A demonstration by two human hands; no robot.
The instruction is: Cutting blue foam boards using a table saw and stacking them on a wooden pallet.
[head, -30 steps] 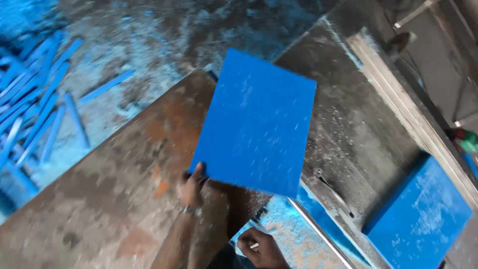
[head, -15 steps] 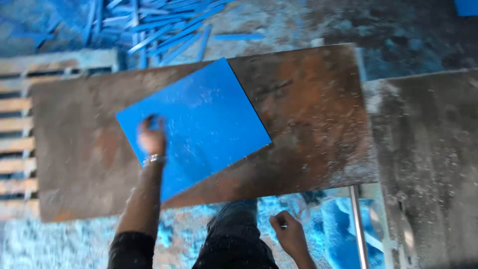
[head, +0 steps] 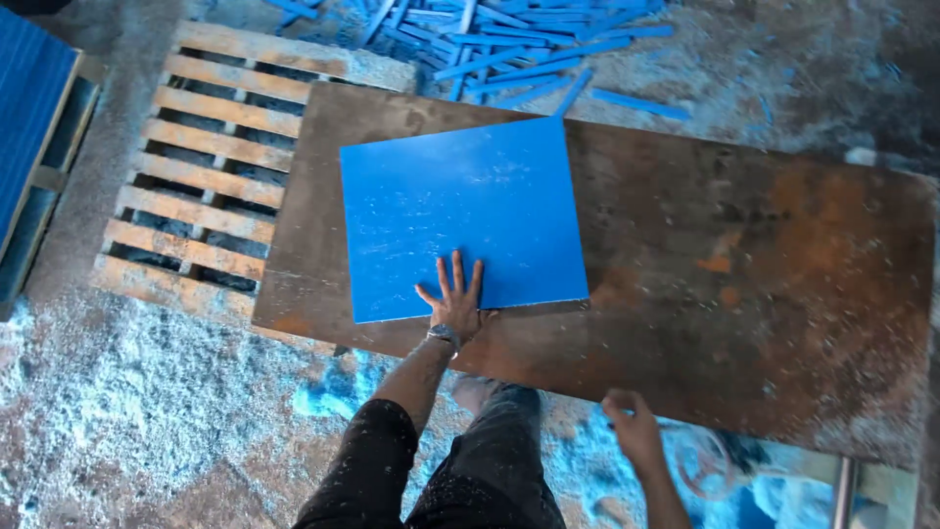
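A square blue panel lies flat on a rusty brown metal table. My left hand rests palm down with fingers spread on the panel's near edge; a watch sits on the wrist. My right hand hangs loosely curled below the table's near edge, holding nothing that I can see. Dark trousers speckled with dust show at the bottom.
A wooden pallet lies to the left of the table. Several blue offcut strips are scattered on the floor beyond it. A stack of blue panels stands at far left. Blue sawdust covers the floor.
The view has swung left and the pallet has come into sight. The blue panel has slid along the table and turned square to its edge, my left hand now at the panel's near edge.
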